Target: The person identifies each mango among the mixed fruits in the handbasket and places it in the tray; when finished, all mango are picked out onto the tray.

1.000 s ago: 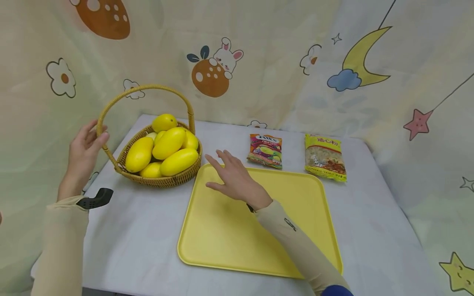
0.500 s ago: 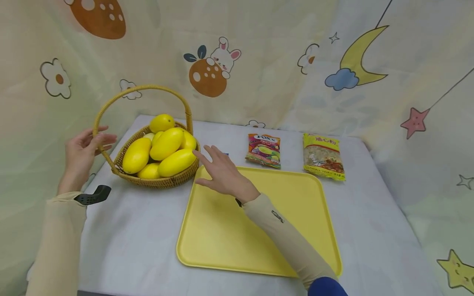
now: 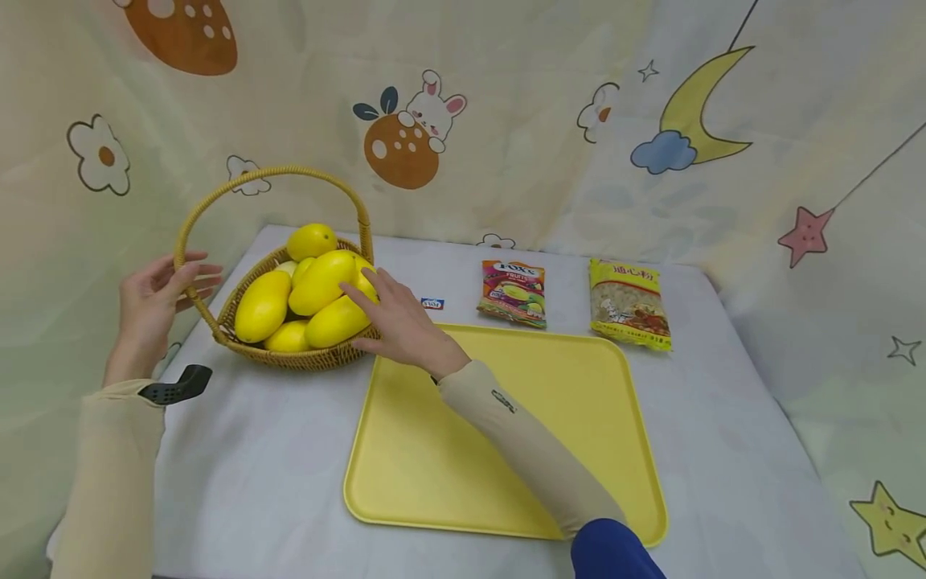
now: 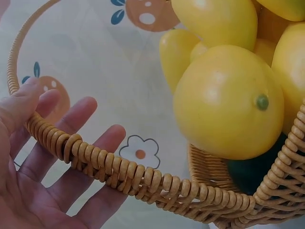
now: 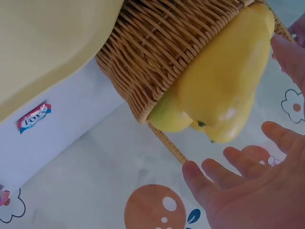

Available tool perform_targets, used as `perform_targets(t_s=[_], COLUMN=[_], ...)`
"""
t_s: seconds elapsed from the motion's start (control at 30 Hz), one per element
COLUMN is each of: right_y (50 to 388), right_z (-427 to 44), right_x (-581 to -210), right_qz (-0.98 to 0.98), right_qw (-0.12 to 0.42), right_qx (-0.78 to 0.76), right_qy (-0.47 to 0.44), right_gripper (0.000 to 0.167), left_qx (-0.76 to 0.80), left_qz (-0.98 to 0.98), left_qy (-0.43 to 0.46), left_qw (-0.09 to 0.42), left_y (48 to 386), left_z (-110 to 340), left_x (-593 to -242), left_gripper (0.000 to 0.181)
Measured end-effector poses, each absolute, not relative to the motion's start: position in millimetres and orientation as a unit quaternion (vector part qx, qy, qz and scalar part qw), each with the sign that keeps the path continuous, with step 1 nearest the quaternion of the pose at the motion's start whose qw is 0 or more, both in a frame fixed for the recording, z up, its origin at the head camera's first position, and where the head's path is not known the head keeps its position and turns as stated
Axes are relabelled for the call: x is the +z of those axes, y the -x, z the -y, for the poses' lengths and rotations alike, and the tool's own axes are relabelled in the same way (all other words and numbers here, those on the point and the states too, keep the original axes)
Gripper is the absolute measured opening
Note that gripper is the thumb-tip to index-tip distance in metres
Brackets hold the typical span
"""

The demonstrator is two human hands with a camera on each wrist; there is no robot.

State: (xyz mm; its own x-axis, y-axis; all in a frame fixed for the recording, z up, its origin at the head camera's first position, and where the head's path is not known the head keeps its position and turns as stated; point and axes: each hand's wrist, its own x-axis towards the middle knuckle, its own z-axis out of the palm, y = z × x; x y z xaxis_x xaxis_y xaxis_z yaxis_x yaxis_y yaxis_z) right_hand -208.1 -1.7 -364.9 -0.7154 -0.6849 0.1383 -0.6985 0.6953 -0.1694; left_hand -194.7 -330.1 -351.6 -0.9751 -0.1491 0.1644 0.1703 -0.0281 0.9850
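A wicker basket [image 3: 304, 358] with a tall arched handle stands at the back left, heaped with several smooth yellow mango-like fruits [image 3: 321, 281]. My left hand [image 3: 155, 301] is at the handle's left side, thumb in front and spread fingers behind; the left wrist view shows the handle [image 4: 109, 167] crossing between them. Above the basket's right rim, my right hand [image 3: 405, 322] reaches in with fingers extended over the nearest fruit. In the right wrist view, its fingers [image 5: 195, 181] are spread, apart from the yellow fruit [image 5: 224, 90]; nothing is gripped. A dark green item [image 4: 257, 169] shows under the fruits.
A yellow tray [image 3: 463, 474] lies on the white-covered table under my right forearm. Behind it are a Fox's candy bag [image 3: 512, 293], a yellow pasta packet [image 3: 629, 305] and a small Fox's wrapper [image 3: 432, 304]. A patterned cloth backdrop [image 3: 535, 145] rises behind.
My right hand has moved left from over the tray to the basket's fruits, uncovering the small wrapper. My left hand's fingers have slid further behind the handle. The basket stays put.
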Motion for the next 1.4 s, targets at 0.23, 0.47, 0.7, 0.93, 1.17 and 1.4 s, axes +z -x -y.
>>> perform_targets(t_s=[0.23, 0.47, 0.7, 0.93, 1.17, 1.4], right_y=[213.7, 212.6, 213.5, 211.7, 204.4, 200.2], right_z=[15.3, 18.5, 21.1, 20.0, 4.9, -30.7], right_x=[-382.0, -392.9, -396.3, -395.4, -388.9, -392.1], right_qz=[0.918, 0.910, 0.902, 0.898, 0.891, 0.872], right_qw=[0.030, 0.058, 0.087, 0.094, 0.110, 0.132], right_qx=[0.107, 0.113, 0.133, 0.130, 0.143, 0.184], right_qy=[-0.380, -0.395, -0.401, -0.410, -0.417, -0.435], right_gripper=[0.076, 0.072, 0.062, 0.061, 0.059, 0.060], left_qx=[-0.714, -0.702, -0.703, -0.704, -0.703, -0.706], left_qz=[0.690, 0.701, 0.700, 0.699, 0.699, 0.697], left_qy=[0.008, -0.010, -0.014, -0.012, -0.014, -0.012], left_qw=[0.118, 0.128, 0.126, 0.128, 0.129, 0.128], left_y=[191.9, 191.7, 191.8, 191.8, 191.8, 194.6], left_z=[330.1, 328.3, 329.4, 330.1, 331.3, 328.6], left_x=[-351.8, -352.0, -353.2, -355.2, -355.2, -354.4], left_gripper=[0.033, 0.038, 0.040, 0.039, 0.038, 0.038])
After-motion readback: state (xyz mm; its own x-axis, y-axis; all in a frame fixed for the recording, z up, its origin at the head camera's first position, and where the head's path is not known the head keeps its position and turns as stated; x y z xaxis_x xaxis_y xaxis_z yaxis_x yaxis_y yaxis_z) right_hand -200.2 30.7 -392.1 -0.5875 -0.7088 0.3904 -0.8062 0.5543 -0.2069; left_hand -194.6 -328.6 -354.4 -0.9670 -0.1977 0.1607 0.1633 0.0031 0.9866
